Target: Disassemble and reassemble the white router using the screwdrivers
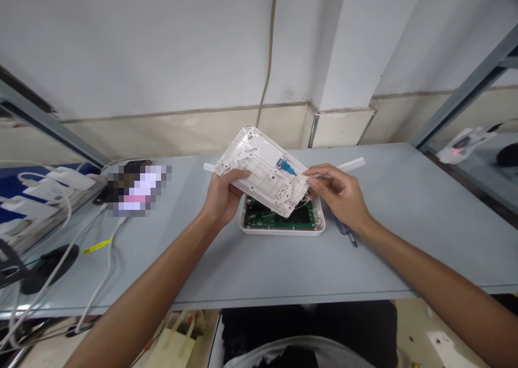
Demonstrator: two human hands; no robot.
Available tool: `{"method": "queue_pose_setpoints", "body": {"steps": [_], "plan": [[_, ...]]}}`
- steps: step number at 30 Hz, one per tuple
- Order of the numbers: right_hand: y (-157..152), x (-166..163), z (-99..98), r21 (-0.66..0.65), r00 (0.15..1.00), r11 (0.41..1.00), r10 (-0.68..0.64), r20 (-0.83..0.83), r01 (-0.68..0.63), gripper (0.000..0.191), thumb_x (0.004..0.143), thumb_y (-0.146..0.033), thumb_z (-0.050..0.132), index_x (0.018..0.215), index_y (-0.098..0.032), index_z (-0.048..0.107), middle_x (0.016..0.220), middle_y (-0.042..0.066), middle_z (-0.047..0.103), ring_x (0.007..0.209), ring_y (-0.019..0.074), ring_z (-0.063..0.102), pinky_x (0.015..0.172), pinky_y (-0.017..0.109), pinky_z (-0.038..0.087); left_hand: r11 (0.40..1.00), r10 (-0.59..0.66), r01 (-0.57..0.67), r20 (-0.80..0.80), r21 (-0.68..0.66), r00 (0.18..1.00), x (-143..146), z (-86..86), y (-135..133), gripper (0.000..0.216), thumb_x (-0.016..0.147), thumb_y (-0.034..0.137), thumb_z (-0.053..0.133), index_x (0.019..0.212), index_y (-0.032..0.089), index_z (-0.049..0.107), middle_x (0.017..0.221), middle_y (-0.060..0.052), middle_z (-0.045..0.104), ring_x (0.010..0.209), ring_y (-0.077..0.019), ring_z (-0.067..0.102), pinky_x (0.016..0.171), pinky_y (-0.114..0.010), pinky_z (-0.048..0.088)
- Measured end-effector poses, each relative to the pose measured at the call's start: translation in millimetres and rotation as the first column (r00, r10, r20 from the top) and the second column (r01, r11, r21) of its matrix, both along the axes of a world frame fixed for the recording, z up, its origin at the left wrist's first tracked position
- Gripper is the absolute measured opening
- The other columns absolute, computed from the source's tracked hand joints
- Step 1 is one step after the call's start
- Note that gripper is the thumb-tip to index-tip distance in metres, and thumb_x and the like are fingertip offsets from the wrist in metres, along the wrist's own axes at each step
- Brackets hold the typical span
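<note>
A white perforated plastic cover [265,157] is held tilted in my left hand [222,198], thumb on its face and fingers behind. A blue connector [286,166] lies on the cover's inner side, beside a moulded oval cable guide. My right hand [338,192] is closed at the cover's right edge, thumb and forefinger together near the blue connector; what they pinch is too small to tell. Thin white wires [304,198] hang by that edge. Below sits an open white housing [283,231] with a green circuit board [259,218], partly hidden by the cover.
A screwdriver [348,233] lies right of the housing, partly under my right hand. White strips [352,164] show behind. At the left are a blurred-out phone [140,190], cables and a power strip with white adapters [44,190]. Metal posts [465,87] flank the grey bench [404,211].
</note>
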State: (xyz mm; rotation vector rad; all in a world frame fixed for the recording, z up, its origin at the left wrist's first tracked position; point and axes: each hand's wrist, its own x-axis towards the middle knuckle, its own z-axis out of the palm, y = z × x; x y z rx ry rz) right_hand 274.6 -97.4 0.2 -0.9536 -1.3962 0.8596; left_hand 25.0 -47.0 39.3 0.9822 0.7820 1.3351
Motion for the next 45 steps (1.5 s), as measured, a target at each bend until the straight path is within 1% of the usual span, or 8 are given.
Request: {"method": "queue_pose_setpoints", "body": {"steps": [5,10,15,19,23,25,28,45], "plan": [[-1.5,-0.8,-0.6,-0.066,0.997,0.995,0.082,0.015,-0.081,0.039,0.091,-0.036,0.08,0.126,-0.027,0.067,0.082,-0.001,0.071,0.077,0.0179,0.072,0.076,0.038,0.064,0.998,0.04,-0.039,-0.006,0.05,0.999,-1.2,1.1,0.4,0.052,0.069,0.012,0.086,0.119,0.02,0.072,0.113,-0.008,0.08,0.106,-0.0296,0.076,0.074,-0.028,0.064],[2.5,-2.7,-1.1,-0.045,0.984,0.983,0.174,-0.032,-0.175,0.049,0.088,-0.03,0.08,0.132,-0.03,0.06,0.108,0.003,0.073,0.106,0.0215,0.071,0.094,0.042,0.062,0.99,0.059,-0.059,-0.001,0.131,0.998,-2.1,5.3,1.5,0.055,0.072,0.014,0.088,0.124,0.022,0.071,0.119,-0.008,0.08,0.111,-0.0296,0.075,0.077,-0.028,0.065],[7.9,5.3,-2.2,0.09,0.936,0.996,-0.026,0.352,-0.006,0.062,0.088,-0.019,0.073,0.144,-0.031,0.05,0.11,0.002,0.077,0.104,0.0235,0.071,0.099,0.049,0.057,0.982,0.061,-0.058,-0.009,0.177,0.998,-2.6,7.0,3.2,0.056,0.074,0.015,0.087,0.127,0.023,0.07,0.12,-0.008,0.079,0.117,-0.0314,0.074,0.085,-0.032,0.066],[12.9,11.8,-4.1,0.121,0.854,0.989,-0.134,0.503,0.084,0.044,0.089,-0.022,0.073,0.131,-0.028,0.062,0.091,0.0,0.079,0.089,0.0245,0.072,0.092,0.05,0.055,0.986,0.056,-0.054,-0.003,0.157,0.998,-2.3,5.3,3.7,0.056,0.074,0.015,0.087,0.128,0.023,0.07,0.12,-0.008,0.079,0.114,-0.0299,0.075,0.084,-0.03,0.067],[13.8,9.7,-3.9,0.216,0.84,0.968,-0.219,0.496,0.124,0.002,0.091,-0.025,0.072,0.092,-0.025,0.073,0.083,0.002,0.077,0.079,0.0214,0.068,0.077,0.041,0.054,0.99,0.061,-0.061,0.001,0.127,0.998,-1.4,3.0,4.1,0.057,0.073,0.014,0.089,0.127,0.022,0.07,0.121,-0.008,0.079,0.112,-0.0284,0.076,0.082,-0.028,0.066],[12.4,6.8,-3.3,0.268,0.841,0.959,-0.222,0.493,0.096,0.012,0.094,-0.026,0.07,0.082,-0.025,0.072,0.081,0.002,0.076,0.077,0.0197,0.065,0.073,0.039,0.053,0.991,0.053,-0.051,-0.01,0.125,0.999,-0.3,1.6,3.8,0.057,0.074,0.016,0.089,0.127,0.022,0.07,0.123,-0.009,0.078,0.113,-0.0296,0.076,0.084,-0.03,0.067],[10.0,3.6,-3.0,0.304,0.867,0.95,-0.214,0.45,0.076,0.011,0.097,-0.027,0.068,0.088,-0.025,0.074,0.081,0.001,0.074,0.076,0.0185,0.064,0.072,0.037,0.052,0.992,0.038,-0.036,-0.016,0.122,0.999,1.9,-0.5,2.8,0.056,0.076,0.016,0.089,0.128,0.02,0.07,0.122,-0.011,0.078,0.111,-0.0307,0.076,0.086,-0.035,0.068],[8.8,2.8,-3.3,0.194,0.929,0.974,-0.175,0.326,0.115,0.018,0.097,-0.039,0.067,0.088,-0.025,0.073,0.077,0.0,0.071,0.069,0.0153,0.06,0.065,0.034,0.046,0.979,0.098,-0.094,-0.012,0.184,0.995,3.4,-2.7,2.8,0.051,0.076,0.013,0.09,0.123,0.02,0.072,0.122,-0.011,0.079,0.124,-0.032,0.071,0.094,-0.034,0.066]]}}
